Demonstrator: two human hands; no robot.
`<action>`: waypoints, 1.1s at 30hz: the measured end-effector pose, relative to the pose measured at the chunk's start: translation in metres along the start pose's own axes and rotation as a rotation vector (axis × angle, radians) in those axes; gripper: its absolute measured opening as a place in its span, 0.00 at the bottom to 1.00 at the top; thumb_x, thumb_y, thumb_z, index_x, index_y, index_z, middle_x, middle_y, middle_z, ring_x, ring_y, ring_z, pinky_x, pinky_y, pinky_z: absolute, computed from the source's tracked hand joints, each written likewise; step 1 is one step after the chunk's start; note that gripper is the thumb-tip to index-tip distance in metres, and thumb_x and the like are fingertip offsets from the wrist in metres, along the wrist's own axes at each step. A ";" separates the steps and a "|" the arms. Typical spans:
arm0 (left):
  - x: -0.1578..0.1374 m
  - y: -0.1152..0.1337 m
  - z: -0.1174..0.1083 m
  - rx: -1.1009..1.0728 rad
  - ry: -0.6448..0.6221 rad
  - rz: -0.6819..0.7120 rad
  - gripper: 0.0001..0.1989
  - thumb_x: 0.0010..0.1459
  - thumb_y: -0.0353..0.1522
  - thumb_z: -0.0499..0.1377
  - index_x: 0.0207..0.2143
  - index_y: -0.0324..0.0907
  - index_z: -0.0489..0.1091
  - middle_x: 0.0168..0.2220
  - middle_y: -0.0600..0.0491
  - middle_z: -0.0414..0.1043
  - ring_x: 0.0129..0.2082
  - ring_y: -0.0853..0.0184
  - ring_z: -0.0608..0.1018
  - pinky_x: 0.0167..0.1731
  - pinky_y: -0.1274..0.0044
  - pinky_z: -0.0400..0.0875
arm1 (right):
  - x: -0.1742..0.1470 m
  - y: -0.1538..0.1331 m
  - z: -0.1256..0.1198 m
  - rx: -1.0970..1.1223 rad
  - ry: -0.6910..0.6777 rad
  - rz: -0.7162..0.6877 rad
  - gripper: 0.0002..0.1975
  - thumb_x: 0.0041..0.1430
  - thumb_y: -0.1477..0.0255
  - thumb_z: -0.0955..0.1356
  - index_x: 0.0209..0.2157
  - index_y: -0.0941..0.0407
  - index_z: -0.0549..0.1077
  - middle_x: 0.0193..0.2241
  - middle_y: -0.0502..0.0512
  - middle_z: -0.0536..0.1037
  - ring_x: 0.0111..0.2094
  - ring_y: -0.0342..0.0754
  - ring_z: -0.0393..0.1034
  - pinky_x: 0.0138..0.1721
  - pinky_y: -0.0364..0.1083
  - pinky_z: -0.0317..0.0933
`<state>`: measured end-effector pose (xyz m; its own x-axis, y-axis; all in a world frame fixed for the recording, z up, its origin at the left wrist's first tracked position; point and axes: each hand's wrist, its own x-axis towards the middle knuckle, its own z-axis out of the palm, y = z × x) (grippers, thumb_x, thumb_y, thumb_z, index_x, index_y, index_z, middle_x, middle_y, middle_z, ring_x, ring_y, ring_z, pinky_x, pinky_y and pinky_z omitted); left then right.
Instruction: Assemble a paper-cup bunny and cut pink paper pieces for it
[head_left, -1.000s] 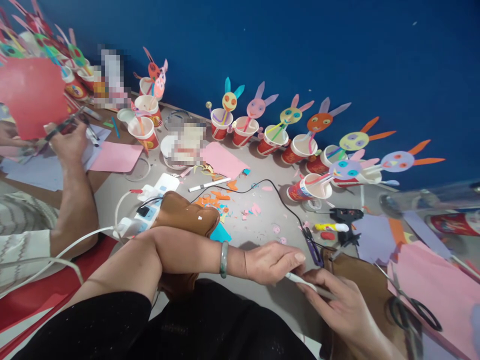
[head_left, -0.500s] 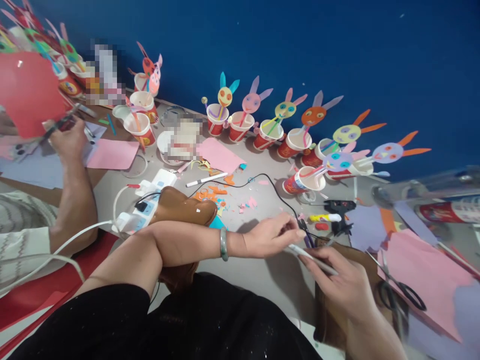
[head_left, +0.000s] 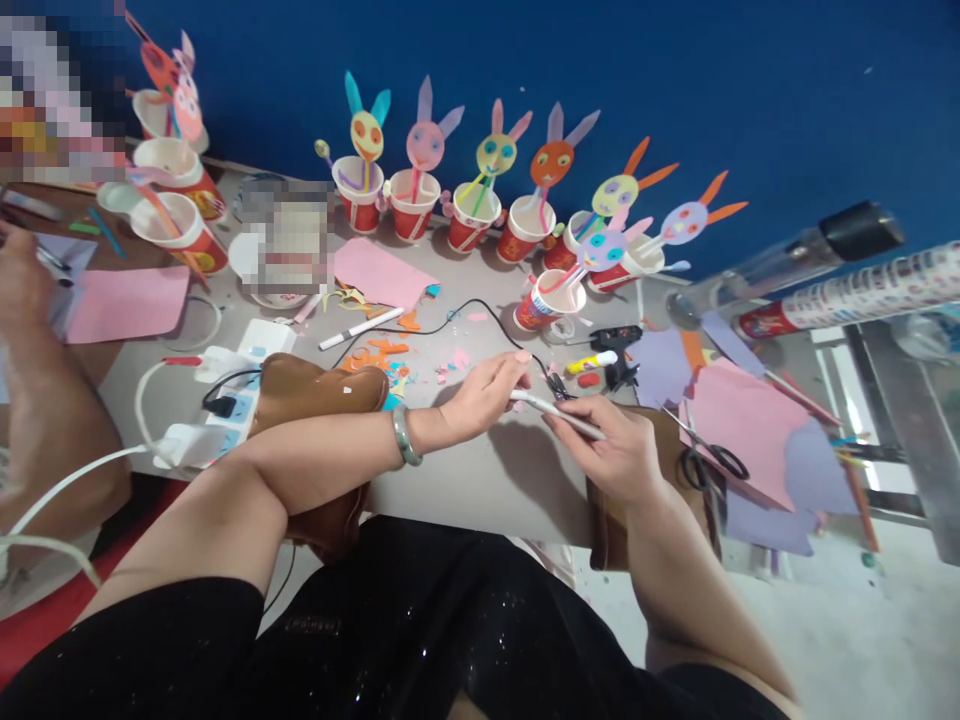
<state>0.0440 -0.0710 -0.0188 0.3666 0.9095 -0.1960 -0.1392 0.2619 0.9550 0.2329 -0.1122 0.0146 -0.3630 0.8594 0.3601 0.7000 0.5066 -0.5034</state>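
Note:
A slim white pen-like stick (head_left: 566,415) lies slantwise between my two hands, above the table in front of me. My right hand (head_left: 616,450) is closed round its lower part, thumb and fingers pinching it. At the stick's upper left end, my left hand (head_left: 484,397) has its fingers curled together over the tip; the fingertips are partly hidden. A green bangle (head_left: 406,436) circles the left wrist. Just beyond my hands are a black cable, a yellow-and-white glue stick (head_left: 591,362) and a black glue gun (head_left: 616,338).
Red paper cups (head_left: 413,215) with rabbit-faced paper figures line the blue wall. Orange paper scraps (head_left: 375,352), a white marker (head_left: 360,328) and a power strip (head_left: 238,400) lie left. Scissors (head_left: 709,455) rest on pink paper (head_left: 739,425) at right. A co-worker's arm (head_left: 45,400) is at far left.
My view has swung right, so the cups and table sit further left. Both hands stay on the white stick. The co-worker's red sheet has left the view.

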 end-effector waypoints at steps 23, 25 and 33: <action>-0.002 0.004 -0.010 0.330 -0.105 0.276 0.14 0.69 0.35 0.47 0.44 0.39 0.70 0.26 0.58 0.62 0.28 0.70 0.68 0.35 0.77 0.66 | 0.020 -0.003 -0.011 0.595 -0.535 0.587 0.20 0.59 0.52 0.70 0.31 0.56 0.74 0.19 0.50 0.76 0.18 0.39 0.58 0.21 0.42 0.51; -0.002 0.001 -0.009 0.286 -0.104 0.241 0.14 0.69 0.35 0.46 0.44 0.40 0.69 0.25 0.59 0.60 0.26 0.72 0.66 0.32 0.78 0.65 | 0.017 -0.009 -0.011 0.498 -0.453 0.532 0.18 0.60 0.54 0.70 0.32 0.56 0.75 0.21 0.51 0.77 0.21 0.42 0.66 0.25 0.43 0.57; -0.006 0.007 -0.003 -0.044 -0.173 0.017 0.12 0.67 0.41 0.52 0.42 0.42 0.66 0.22 0.63 0.55 0.19 0.76 0.61 0.21 0.82 0.59 | 0.011 -0.021 -0.019 0.110 -0.254 0.264 0.09 0.65 0.64 0.68 0.36 0.53 0.78 0.22 0.48 0.78 0.21 0.42 0.67 0.27 0.43 0.61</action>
<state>0.0377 -0.0730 -0.0114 0.5161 0.8459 -0.1347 -0.1854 0.2639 0.9466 0.2258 -0.1153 0.0442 -0.3296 0.9441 0.0073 0.7249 0.2580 -0.6387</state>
